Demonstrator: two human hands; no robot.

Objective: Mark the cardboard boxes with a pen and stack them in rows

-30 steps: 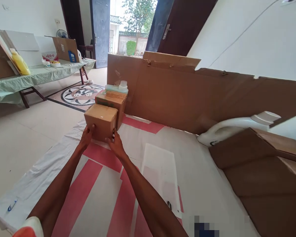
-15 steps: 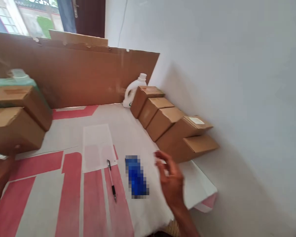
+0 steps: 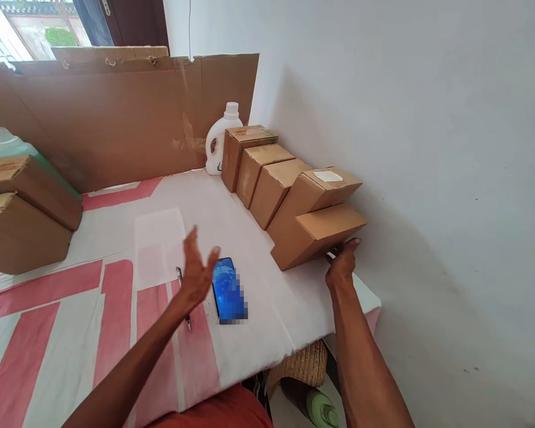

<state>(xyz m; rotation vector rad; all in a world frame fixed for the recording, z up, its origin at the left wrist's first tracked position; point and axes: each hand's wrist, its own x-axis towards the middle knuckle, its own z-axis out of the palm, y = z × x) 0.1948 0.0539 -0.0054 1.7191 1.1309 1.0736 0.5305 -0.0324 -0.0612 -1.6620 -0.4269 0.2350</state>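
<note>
My left hand (image 3: 198, 270) hovers over the table with fingers apart and nothing in them, nearest to a phone and a pen. The phone (image 3: 227, 291) lies face up with its blue screen lit. Partly behind the hand is the black pen (image 3: 188, 324), next to a thin white sheet (image 3: 156, 238). At the right, my right hand (image 3: 342, 261) grips the near end of the closest cardboard box (image 3: 325, 229), some fingers hidden beneath it. That box leans against a taller box (image 3: 314, 193) with a white label.
More cardboard boxes (image 3: 267, 154) line the right side, ending at a white jug (image 3: 225, 139). Boxes (image 3: 31, 202) and a green jug (image 3: 9, 145) stand at left. A cardboard panel (image 3: 134, 125) closes the back; below the table edge is a green-topped bottle (image 3: 321, 410).
My right hand has gone from above the table to the nearest box and taken hold of it. My left hand has come in from the far left to beside the phone.
</note>
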